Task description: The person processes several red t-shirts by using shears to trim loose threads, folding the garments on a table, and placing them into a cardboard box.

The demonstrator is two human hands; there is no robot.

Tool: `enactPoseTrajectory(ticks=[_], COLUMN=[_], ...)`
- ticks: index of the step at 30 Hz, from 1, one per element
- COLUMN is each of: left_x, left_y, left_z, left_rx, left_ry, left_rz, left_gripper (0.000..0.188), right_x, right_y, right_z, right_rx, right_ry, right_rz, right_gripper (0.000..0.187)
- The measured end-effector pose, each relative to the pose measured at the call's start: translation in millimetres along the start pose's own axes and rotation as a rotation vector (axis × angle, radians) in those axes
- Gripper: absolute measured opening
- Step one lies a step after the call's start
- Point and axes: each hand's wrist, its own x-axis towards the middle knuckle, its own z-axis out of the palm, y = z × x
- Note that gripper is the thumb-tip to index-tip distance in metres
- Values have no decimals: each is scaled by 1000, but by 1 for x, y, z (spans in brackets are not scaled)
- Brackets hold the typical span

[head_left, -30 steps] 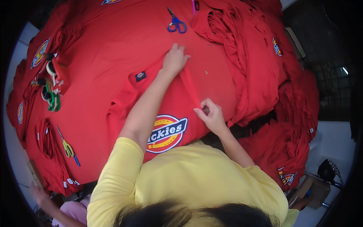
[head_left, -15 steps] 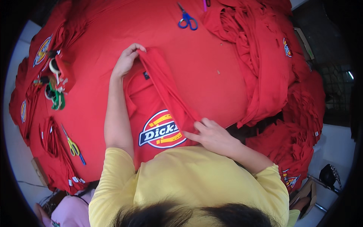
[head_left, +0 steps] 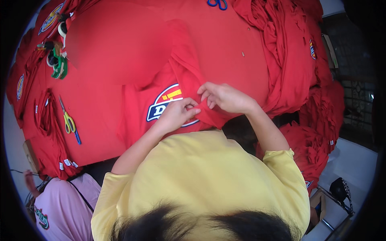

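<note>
A red T-shirt (head_left: pixel 136 106) with a round yellow, white and dark-blue chest print lies before me on a red-covered table. My left hand (head_left: pixel 177 114) rests over the print, its thumb and fingers pinching the shirt's cloth at the right of it. Just beyond and to the right, my right hand (head_left: pixel 228 98) is closed on the same stretch of cloth, fingertips bent down toward the left hand's. A folded strip of the shirt runs away from my hands toward the far side. The shirt's far part is blurred.
Yellow-handled scissors (head_left: pixel 69 124) lie at left, near a bunch of red cloth (head_left: pixel 48 116) with white tags. A green tape dispenser (head_left: pixel 60 67) sits farther back. Blue-handled scissors (head_left: pixel 217 4) are at the far edge. Red garments (head_left: pixel 285 60) heap up at right. A person in pink (head_left: pixel 72 201) is at lower left.
My left hand has left the shirt's far end and come back to the cloth beside my right hand. My right hand has shifted slightly away from me. The whole view has tilted.
</note>
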Motion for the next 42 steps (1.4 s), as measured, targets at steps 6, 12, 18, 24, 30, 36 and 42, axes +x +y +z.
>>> enactPoseTrajectory(ticks=[6, 12, 18, 24, 30, 36, 42], left_x=[2, 0, -22, -19, 10, -42, 19], left_y=[3, 10, -7, -34, 2, 41, -25], left_z=[2, 0, -29, -88, -155, -253, -292], left_rx=[-91, -8, 376, 716, -616, -1057, -777], left_ry=[46, 129, 791, 1173, 1188, 722, 865], left_rz=[27, 118, 472, 174, 222, 728, 345], left_gripper=[22, 19, 21, 29, 21, 22, 42], right_x=[0, -7, -44, 48, 187, 188, 205], right_y=[-4, -10, 23, 2, -41, 44, 116], right_z=[-1, -15, -79, -52, -49, -175, -213], right_rx=[-136, -325, -632, -102, -637, 1293, 1101], right_ry=[26, 59, 156, 546, 639, 322, 105], right_rz=[-29, -52, 58, -20, 116, -366, -199], right_gripper=[22, 20, 29, 37, 49, 19, 13])
